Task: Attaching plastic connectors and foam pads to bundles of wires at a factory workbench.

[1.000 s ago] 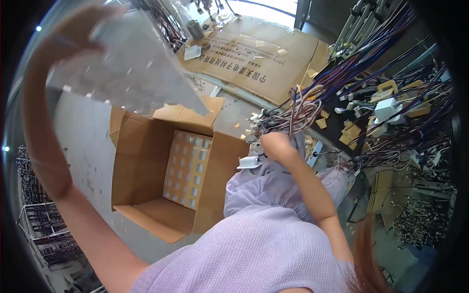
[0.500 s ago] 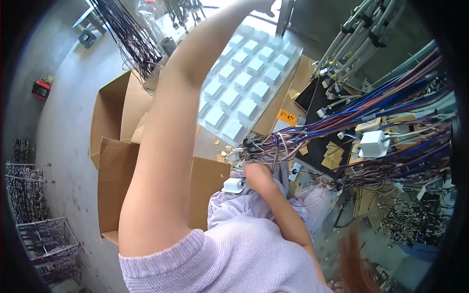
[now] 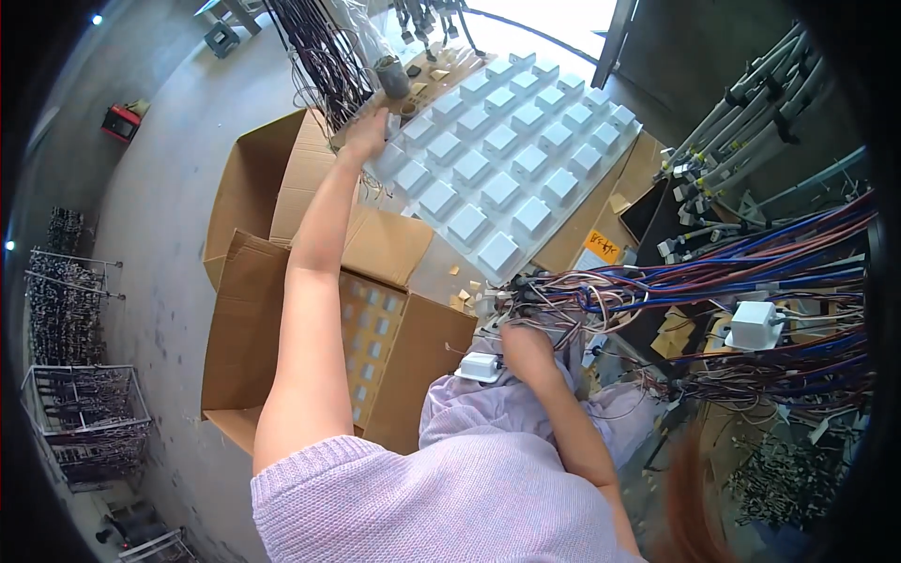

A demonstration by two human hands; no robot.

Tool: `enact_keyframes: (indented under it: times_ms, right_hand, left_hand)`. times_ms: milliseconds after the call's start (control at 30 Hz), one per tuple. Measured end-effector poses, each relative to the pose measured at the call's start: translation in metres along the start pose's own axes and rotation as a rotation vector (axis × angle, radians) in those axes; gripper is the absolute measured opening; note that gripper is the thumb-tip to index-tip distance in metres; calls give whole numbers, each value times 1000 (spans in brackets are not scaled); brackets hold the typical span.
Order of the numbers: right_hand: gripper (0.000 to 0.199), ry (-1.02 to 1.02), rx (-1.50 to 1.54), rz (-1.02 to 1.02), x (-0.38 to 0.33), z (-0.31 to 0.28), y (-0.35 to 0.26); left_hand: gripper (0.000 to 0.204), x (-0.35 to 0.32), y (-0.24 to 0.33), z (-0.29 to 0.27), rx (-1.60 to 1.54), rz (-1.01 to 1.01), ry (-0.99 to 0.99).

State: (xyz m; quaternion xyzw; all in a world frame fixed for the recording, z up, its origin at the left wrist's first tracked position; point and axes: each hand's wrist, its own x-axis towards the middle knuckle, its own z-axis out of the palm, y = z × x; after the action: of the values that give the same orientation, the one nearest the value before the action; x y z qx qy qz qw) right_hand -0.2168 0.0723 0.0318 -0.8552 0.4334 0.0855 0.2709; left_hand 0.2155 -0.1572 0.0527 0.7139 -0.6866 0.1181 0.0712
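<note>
My left hand (image 3: pixel 366 136) reaches out to the left edge of a clear plastic tray (image 3: pixel 457 214) that holds rows of white boxes (image 3: pixel 500 190). Its fingers are small in the picture, and their grip is unclear. Close to my lap, my right hand (image 3: pixel 527 355) is closed around a thin cable beside a white plastic box (image 3: pixel 479 367); its fingertips are partly hidden. That box rests on pale purple cloth (image 3: pixel 460 405). Just beyond the right hand lie the ends of a bundle of coloured wires (image 3: pixel 587 296).
An open cardboard box (image 3: pixel 239 328) stands on the left, with rows of pale parts inside. Dark cables (image 3: pixel 319 56) hang behind it, near a grey cup (image 3: pixel 392 77). On the right, another white box (image 3: pixel 754 326) sits on the wires; grey cable bundles (image 3: pixel 779 94) hang beyond.
My left hand has come back from the tray's far side to its left edge, uncovering more of the tray. The view has shifted; my right hand stays by the white box.
</note>
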Motion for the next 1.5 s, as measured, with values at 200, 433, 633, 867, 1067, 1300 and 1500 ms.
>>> enact_keyframes:
  times_ms: [200,433,633,867,1067,1300,1500]
  right_hand:
    - [13,177,123,-26,-5,17,9]
    - [12,167,136,-14,-4,19,13]
    - [23,190,144,-7,-6,14,11]
    - [9,925,746,-466,-13,-33,-39]
    - [31,602,677,-22,66,-108,-19]
    - [32,916,436,-183,92,-75,9]
    - [29,884,713,-224,90,-61,12]
  left_hand:
    - [46,17,-7,-21,-319,-127,-251]
    - [44,11,-10,-3,-267,-54,-98]
    - [24,-54,152,-56,-925,103,224]
    - [45,-157,249,-78,-293,258,86]
    - [37,-171,259,-51,-245,171,174]
    - [38,-210,239,-92,-729,9,472]
    - [27,-226,242,-126,-1693,-247,624]
